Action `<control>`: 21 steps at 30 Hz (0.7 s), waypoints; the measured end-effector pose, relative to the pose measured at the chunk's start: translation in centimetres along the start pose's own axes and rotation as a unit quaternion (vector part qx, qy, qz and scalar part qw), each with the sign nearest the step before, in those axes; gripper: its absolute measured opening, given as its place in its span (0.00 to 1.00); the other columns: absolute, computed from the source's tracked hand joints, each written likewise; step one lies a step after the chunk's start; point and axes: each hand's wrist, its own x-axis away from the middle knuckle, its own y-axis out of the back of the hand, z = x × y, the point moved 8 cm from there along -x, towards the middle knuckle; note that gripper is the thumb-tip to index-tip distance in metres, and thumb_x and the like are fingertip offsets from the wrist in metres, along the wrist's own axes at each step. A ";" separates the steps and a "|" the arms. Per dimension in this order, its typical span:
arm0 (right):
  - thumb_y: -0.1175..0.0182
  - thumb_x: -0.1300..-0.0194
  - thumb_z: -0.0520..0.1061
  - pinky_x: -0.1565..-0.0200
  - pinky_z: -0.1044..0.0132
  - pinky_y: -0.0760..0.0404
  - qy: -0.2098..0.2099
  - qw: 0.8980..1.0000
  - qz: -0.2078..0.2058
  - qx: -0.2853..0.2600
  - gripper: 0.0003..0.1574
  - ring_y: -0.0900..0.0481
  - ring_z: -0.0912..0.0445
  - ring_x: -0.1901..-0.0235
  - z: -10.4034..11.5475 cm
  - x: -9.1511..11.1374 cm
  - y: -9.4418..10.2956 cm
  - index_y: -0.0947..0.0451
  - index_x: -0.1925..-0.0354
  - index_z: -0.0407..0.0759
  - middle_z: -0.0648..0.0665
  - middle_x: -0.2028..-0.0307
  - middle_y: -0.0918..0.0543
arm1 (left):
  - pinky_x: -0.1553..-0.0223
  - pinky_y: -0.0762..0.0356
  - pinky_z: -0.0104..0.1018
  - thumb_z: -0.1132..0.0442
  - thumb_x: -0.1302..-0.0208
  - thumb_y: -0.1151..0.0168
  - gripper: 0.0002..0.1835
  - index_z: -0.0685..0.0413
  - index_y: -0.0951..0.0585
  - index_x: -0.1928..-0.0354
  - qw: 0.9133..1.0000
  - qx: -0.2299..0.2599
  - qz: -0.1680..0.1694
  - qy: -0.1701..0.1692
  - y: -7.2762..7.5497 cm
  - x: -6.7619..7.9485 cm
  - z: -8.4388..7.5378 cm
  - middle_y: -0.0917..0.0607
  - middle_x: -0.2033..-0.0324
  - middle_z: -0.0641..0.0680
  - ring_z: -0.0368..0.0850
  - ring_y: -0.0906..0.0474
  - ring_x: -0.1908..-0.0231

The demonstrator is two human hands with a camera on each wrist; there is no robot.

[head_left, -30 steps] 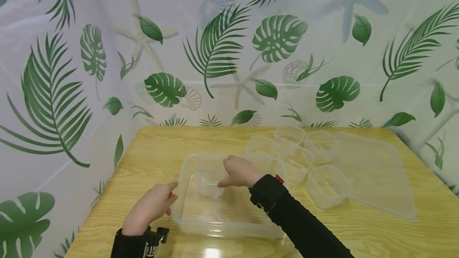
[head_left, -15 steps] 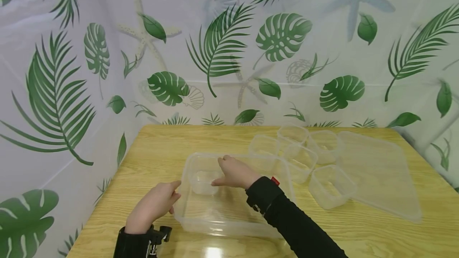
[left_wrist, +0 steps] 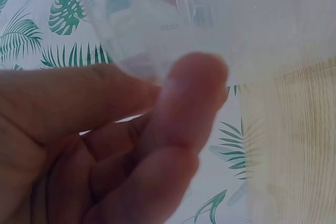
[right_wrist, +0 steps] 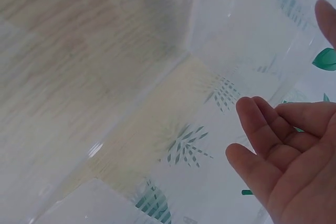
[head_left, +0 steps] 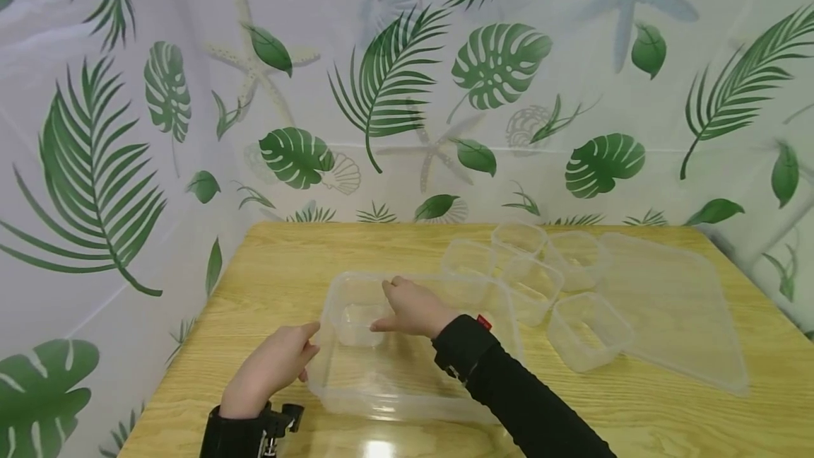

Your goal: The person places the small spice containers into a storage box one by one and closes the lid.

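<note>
A large clear plastic storage bin (head_left: 413, 405) stands on the table. Inside it, near the back left corner, sits a small clear plastic container (head_left: 360, 334). My right hand (head_left: 416, 308) reaches into the bin, its thumb at the small container's right side and its fingertips (head_left: 396, 283) pointing toward the bin's back. In the right wrist view, the fingers (right_wrist: 252, 121) are loosely bent and well apart from the thumb. At the bin's left side, my left hand (head_left: 270, 366) pinches the wall near the rim; its curled fingers (left_wrist: 191, 98) overlap the plastic in the left wrist view.
Several small clear containers, one of them nearest (head_left: 588, 338), stand right of and behind the bin. A large translucent flat lid (head_left: 683, 316) lies on the wooden table (head_left: 299, 246) at the right. A leaf-printed curtain (head_left: 394, 90) hangs behind and at the left.
My right hand and the small container have shifted left inside the bin, toward its left wall. The left hand stays at the bin's left side.
</note>
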 end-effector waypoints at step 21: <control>0.39 0.50 0.66 0.45 0.57 0.35 -0.009 1.000 -0.015 0.012 0.53 0.34 0.44 0.42 0.2 0.4 0.1 0.39 0.39 0.29 0.32 0.42 0.33 | 0.81 0.37 0.34 0.68 0.39 0.47 0.23 0.70 0.33 0.42 1.000 0.005 -0.002 0.000 0.0 0.1 0.0 0.25 0.78 0.50 0.42 0.30 0.83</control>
